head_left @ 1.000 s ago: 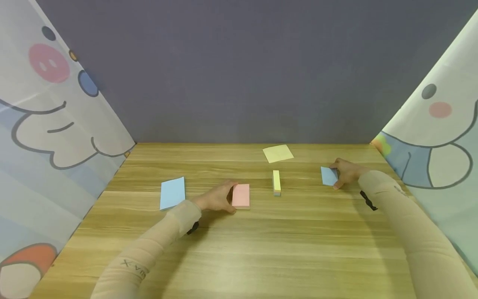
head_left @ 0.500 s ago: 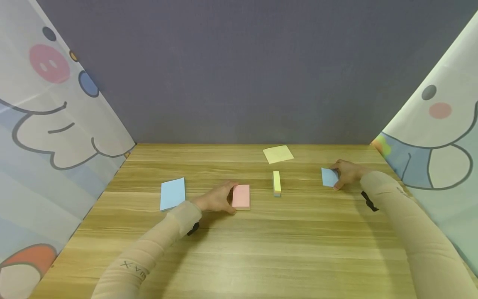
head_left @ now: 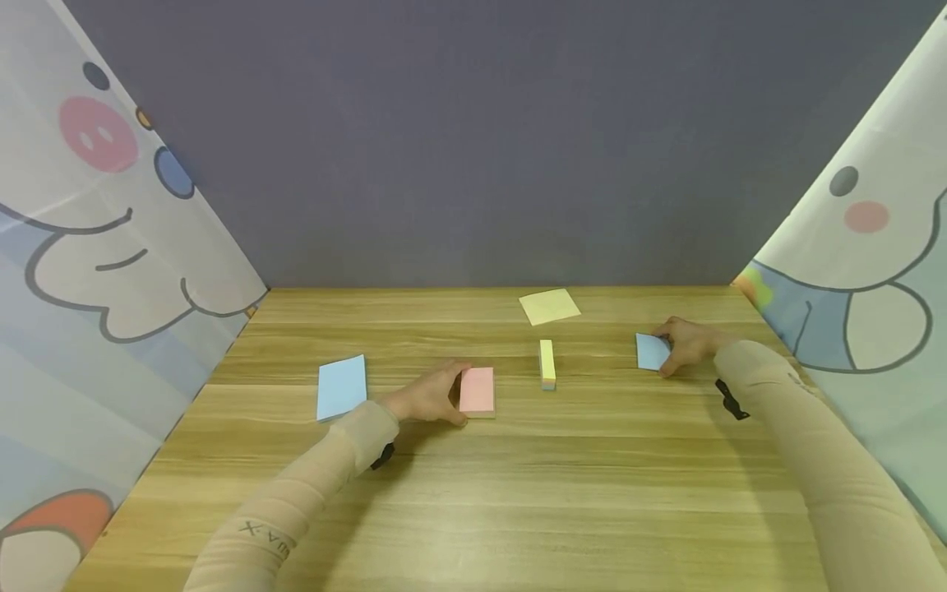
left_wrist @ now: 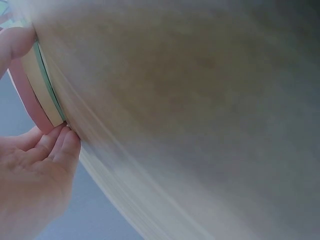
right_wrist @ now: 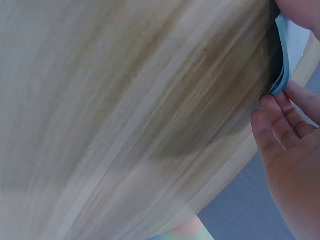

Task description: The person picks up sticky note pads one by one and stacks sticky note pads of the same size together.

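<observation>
My left hand (head_left: 431, 393) grips a pink sticky note pad (head_left: 477, 390) by its far and near edges, close to the middle of the table. In the left wrist view this pad (left_wrist: 42, 92) shows pink, cream and green layers between the thumb and fingers. On the right, my right hand (head_left: 686, 344) pinches a small blue sticky note pad (head_left: 651, 352) by opposite edges. The right wrist view shows the blue pad (right_wrist: 285, 55) thin and bowed, its sheets parting a little at the fingertips. My palm hides part of it in the head view.
A larger blue pad (head_left: 342, 388) lies left of my left hand. Between the hands stands a narrow stack of yellow-topped notes (head_left: 547, 363), with a yellow sheet (head_left: 550, 306) behind it. A grey panel (head_left: 473, 148) backs the wooden table (head_left: 518, 501), and printed cloths flank it.
</observation>
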A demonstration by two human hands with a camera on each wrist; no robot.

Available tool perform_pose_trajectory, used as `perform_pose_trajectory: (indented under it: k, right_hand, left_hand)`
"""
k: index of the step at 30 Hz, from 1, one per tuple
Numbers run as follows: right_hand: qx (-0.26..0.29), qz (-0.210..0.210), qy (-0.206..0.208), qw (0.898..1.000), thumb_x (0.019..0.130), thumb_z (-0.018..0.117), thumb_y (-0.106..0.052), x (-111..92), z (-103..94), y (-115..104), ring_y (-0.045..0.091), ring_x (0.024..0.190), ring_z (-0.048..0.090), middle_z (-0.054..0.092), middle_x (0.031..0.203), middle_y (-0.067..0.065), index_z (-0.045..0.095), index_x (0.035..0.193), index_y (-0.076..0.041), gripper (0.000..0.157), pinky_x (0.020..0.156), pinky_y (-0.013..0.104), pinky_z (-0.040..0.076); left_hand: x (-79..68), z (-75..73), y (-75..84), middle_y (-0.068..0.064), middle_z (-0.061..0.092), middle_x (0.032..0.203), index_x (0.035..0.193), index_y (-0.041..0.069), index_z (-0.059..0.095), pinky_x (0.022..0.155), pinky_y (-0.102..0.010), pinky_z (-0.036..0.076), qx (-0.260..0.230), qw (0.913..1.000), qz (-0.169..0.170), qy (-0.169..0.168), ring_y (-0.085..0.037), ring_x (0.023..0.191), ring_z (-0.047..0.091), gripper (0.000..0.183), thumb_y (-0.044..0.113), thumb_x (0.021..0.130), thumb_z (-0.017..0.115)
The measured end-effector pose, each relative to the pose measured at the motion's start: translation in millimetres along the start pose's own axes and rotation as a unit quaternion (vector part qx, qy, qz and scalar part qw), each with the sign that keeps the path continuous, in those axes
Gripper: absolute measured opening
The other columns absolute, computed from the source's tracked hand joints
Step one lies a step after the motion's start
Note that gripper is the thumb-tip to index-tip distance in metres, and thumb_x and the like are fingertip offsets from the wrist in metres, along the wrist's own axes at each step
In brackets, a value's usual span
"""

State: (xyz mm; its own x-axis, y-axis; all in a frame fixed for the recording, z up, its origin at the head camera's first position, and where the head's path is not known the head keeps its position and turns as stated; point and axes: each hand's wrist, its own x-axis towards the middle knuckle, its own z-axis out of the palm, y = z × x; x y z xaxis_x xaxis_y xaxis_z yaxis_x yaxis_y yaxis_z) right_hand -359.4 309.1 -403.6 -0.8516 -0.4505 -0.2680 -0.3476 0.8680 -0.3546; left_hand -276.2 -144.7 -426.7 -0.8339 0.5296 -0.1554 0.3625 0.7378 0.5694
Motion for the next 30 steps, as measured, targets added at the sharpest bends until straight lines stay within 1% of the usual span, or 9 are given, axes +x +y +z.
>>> perform_pose_trajectory:
  k: [5,12,16,20,24,30]
  right_hand:
    - [0.015,0.009,0.001,1.000,0.057,0.081,-0.022,1.7,3.9,2.2,0.029,0.087,0.049,0.047,0.104,0.026,0.048,0.119,0.016,0.080,0.074,0.031,0.043]
    - [0.013,0.008,0.008,1.000,0.057,0.080,-0.024,2.4,6.5,4.9,0.030,0.087,0.048,0.043,0.108,0.028,0.043,0.122,0.018,0.086,0.074,0.032,0.042]
    - [0.015,0.007,0.018,1.000,0.056,0.081,-0.025,2.1,7.6,3.9,0.030,0.087,0.047,0.042,0.108,0.029,0.044,0.122,0.017,0.087,0.071,0.029,0.041]
    - [0.016,0.009,0.021,1.000,0.056,0.080,-0.025,1.1,7.8,2.3,0.030,0.088,0.047,0.041,0.108,0.027,0.045,0.122,0.016,0.085,0.072,0.030,0.041]
    - [0.018,0.011,0.020,1.000,0.057,0.080,-0.025,-0.2,7.8,1.1,0.031,0.088,0.047,0.040,0.109,0.028,0.046,0.122,0.015,0.083,0.072,0.031,0.041]
    - [0.030,0.018,0.026,0.999,0.057,0.081,-0.024,0.5,10.4,1.7,0.031,0.089,0.047,0.038,0.109,0.028,0.045,0.121,0.015,0.083,0.071,0.029,0.040]
  left_hand:
    - [0.1,0.3,0.1,-0.012,0.039,0.138,0.140,0.000,0.030,0.105,-0.040,0.033,-0.001,1.0000,0.003,0.000,-0.026,0.125,0.039,0.092,0.020,0.066,0.081]
    - [-0.2,0.1,-0.1,-0.012,0.041,0.136,0.140,-0.001,0.030,0.104,-0.041,0.033,-0.009,0.9999,0.005,-0.003,-0.026,0.123,0.040,0.091,0.019,0.066,0.081]
    - [-1.5,-0.6,0.1,-0.013,0.041,0.135,0.139,-0.002,0.031,0.104,-0.042,0.034,-0.014,0.9998,0.010,0.002,-0.027,0.122,0.041,0.091,0.018,0.066,0.081]
    - [-2.1,-0.6,0.2,-0.012,0.043,0.133,0.138,-0.003,0.032,0.103,-0.041,0.035,-0.015,0.9997,0.016,0.005,-0.026,0.120,0.042,0.090,0.018,0.065,0.081]
    - [-3.1,-0.8,1.0,-0.012,0.041,0.135,0.138,-0.002,0.031,0.104,-0.041,0.034,-0.015,0.9998,0.013,0.003,-0.026,0.122,0.041,0.091,0.019,0.066,0.081]
    - [-3.8,-1.4,2.8,-0.012,0.041,0.135,0.138,-0.003,0.031,0.104,-0.040,0.034,-0.015,0.9998,0.009,0.001,-0.026,0.123,0.041,0.090,0.018,0.066,0.081]
